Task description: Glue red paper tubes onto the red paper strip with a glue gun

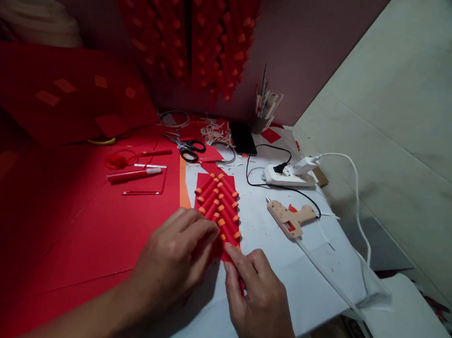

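Observation:
A red card strip lies on the table in front of me, bearing two slanted rows of red paper rolls with orange bands, shaped like firecrackers. My left hand bends over the strip's lower left side, its fingers closed and pinched together; whatever they hold is hidden. At the lower right edge, my right hand grips the strip, index finger on top near the lowest rolls and thumb beneath. Both hands cover much of its lower end. To the right lies a beige glue gun, apart from my hands.
Red sheets cover the table's left side. Further back are scissors, a red marker, shredded paper, a black phone and a pen cup. A power strip with cables sits right. Finished-looking firecracker hangings hang behind.

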Demonstrator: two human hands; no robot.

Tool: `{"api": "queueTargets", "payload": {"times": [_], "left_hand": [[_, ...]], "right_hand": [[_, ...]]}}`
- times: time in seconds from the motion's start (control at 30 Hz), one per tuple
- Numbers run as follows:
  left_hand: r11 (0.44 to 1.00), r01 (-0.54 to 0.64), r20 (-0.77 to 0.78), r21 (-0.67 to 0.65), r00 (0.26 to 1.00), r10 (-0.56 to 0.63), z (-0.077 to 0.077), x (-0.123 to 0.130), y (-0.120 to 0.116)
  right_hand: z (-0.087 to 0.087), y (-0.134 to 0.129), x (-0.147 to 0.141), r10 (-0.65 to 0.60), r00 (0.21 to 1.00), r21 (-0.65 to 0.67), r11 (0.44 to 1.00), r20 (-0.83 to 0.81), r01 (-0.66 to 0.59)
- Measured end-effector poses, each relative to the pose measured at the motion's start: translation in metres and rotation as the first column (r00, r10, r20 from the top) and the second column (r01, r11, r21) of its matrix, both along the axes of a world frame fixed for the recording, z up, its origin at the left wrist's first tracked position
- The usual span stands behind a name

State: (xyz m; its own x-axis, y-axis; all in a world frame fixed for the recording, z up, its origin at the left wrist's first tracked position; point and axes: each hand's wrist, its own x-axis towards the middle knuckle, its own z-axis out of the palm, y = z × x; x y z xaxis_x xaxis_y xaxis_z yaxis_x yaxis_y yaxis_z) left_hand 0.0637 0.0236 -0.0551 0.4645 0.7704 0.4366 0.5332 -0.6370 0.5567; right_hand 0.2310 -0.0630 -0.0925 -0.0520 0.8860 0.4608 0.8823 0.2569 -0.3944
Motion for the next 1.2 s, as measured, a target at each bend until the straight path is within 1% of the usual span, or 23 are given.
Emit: {"api": "queueTargets", "payload": {"times": [0.07,0.13,0.3,0.4,0.53,0.7,0.8,0.9,1.03,1.13,1.2], "left_hand": [[0.998,0.037,-0.034,0.047,0.999,-0.035,-0.001,0.0,-0.001],[0.996,0.059,-0.073,0.063,0.996,-0.054,-0.004,0.001,-0.002],[0.992,0.073,-0.098,0.105,0.993,-0.063,-0.006,0.004,-0.001],[0.991,0.07,-0.109,0.118,0.992,-0.058,-0.006,0.006,0.0],[0.994,0.053,-0.139,0.094,0.989,-0.039,-0.005,0.009,0.0],[1.0,0.027,-0.143,0.007,0.989,-0.026,-0.002,0.009,-0.001],[1.0,0.012,-0.148,-0.005,0.989,-0.012,-0.002,0.008,-0.003],[1.0,0.02,-0.136,0.017,0.991,-0.018,-0.006,0.008,-0.007],[0.992,0.084,-0.125,0.097,0.99,-0.071,-0.009,0.006,-0.011],[0.979,0.136,-0.154,0.154,0.982,-0.112,-0.009,0.006,-0.012],[0.97,0.149,-0.195,0.194,0.974,-0.111,-0.009,0.008,-0.014]], "right_hand": [[0.0,0.001,0.0,0.002,1.0,0.008,1.0,-0.002,-0.002],[-0.001,0.001,0.001,0.001,1.0,0.014,1.0,0.001,-0.001],[-0.004,0.002,0.003,0.029,0.999,0.043,0.999,0.033,-0.03],[-0.006,0.001,0.005,0.027,0.999,0.033,0.999,0.046,-0.028],[-0.007,0.001,0.006,0.033,0.998,0.025,0.999,0.058,-0.034],[-0.006,0.001,0.005,0.029,0.998,0.017,0.999,0.064,-0.031],[-0.005,0.001,0.005,0.021,0.997,0.021,1.0,0.07,-0.023],[-0.005,0.0,0.004,0.013,0.996,0.024,1.0,0.084,-0.015],[-0.005,-0.001,0.005,0.003,0.995,0.034,0.999,0.104,-0.007],[-0.005,0.0,0.005,0.004,0.997,0.035,0.999,0.081,-0.007],[-0.004,0.0,0.005,0.015,0.998,0.024,1.0,0.054,-0.017]]}}
